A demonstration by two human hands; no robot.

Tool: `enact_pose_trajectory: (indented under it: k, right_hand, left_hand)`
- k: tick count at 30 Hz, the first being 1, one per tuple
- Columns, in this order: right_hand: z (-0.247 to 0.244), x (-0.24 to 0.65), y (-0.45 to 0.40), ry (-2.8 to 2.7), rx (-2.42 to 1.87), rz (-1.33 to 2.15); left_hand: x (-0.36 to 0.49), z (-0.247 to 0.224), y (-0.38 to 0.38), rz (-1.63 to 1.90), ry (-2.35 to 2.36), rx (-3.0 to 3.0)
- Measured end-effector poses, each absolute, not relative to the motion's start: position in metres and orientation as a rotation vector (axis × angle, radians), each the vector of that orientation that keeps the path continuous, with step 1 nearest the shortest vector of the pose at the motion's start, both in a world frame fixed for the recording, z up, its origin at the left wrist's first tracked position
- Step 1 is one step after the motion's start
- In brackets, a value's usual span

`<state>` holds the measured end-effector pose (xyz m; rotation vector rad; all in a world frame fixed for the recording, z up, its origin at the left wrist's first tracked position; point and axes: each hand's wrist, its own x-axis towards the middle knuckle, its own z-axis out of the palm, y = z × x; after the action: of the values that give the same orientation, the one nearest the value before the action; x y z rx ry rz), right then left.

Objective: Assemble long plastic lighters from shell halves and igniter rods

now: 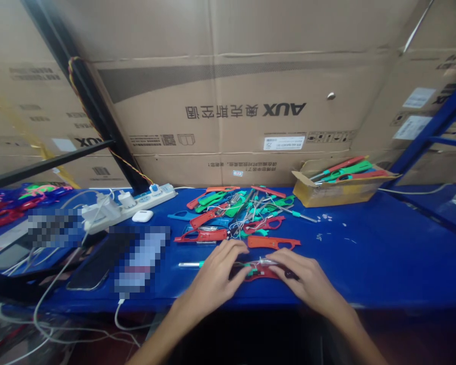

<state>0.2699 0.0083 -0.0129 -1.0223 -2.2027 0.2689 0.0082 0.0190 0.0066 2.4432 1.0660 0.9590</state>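
Observation:
Just in front of me on the blue table lies a stick lighter (pixel 265 272) with its red handle shell open, so green and white inner parts show. Its metal tube (pixel 190 264) sticks out to the left past my left hand (pixel 221 269). That hand is closed on the lighter's left part, thumb and fingers around it. My right hand (pixel 303 276) grips the other end of the handle, with the fingertips at a small silvery piece (pixel 266 261). An orange handle shell (pixel 273 242) lies just beyond both hands. The fingers hide some of the inner parts.
A pile of coloured lighter shells, wires and tubes (pixel 235 210) lies behind my hands. An opened carton (pixel 338 195) of lighters stands back right, with small white scraps (pixel 325 218) nearby. Phones (pixel 142 261), cables and a power strip (pixel 129 210) occupy the left.

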Motion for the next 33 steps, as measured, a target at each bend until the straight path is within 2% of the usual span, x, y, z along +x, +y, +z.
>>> enact_pose_trajectory:
  k: [6,33]
  right_hand:
    - [-0.013,0.269,0.008,-2.178,-1.015,0.247]
    - [-0.005,0.269,0.012,-2.236,-1.06,0.298]
  left_hand:
    - [-0.013,0.004,0.017,0.777,1.062,2.531]
    - [-0.013,-0.004,0.021,0.871,1.089,2.484]
